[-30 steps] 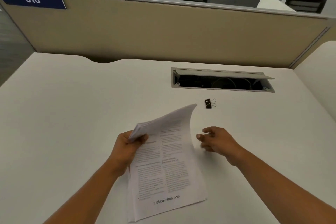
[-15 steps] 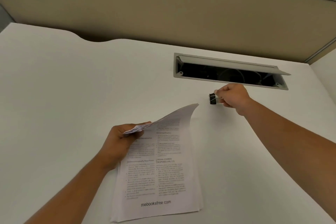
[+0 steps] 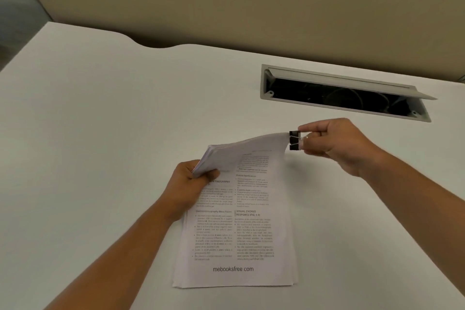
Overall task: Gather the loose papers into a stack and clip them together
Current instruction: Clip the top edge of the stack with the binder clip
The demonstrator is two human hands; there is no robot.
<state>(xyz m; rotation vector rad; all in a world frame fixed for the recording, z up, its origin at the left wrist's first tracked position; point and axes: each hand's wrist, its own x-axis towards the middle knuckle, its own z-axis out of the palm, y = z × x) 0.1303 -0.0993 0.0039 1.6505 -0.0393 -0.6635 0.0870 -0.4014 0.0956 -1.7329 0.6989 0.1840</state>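
A: Where was the stack (image 3: 236,229)?

B: On the white desk (image 3: 100,158), toward its near edge and roughly midway between its left and right sides. Its bottom lay flat on the desk. Its top was lifted and curled up off the surface, rising toward the far right.

A: What did the left hand (image 3: 187,186) do?

B: It gripped the stack's upper left corner, thumb on top of the printed page and the other fingers under the sheets. The sheet edges fanned a little just above the thumb.

A: And the right hand (image 3: 334,145)?

B: It pinched the wire handles of a black clip (image 3: 294,140) between thumb and forefinger, squeezing them together. The other fingers were curled in.

A: Was the clip on the stack?

B: Its black body sat right at the raised upper right corner, touching the paper's edge. The mouth looked parted, with the corner at it, but I could not tell how far the sheets had gone in.

A: Anything else on the desk?

B: A cable slot (image 3: 342,93) with its flap propped up, set into the desk near the far right edge, beyond the right hand. A beige partition (image 3: 251,7) stood along the far edge.
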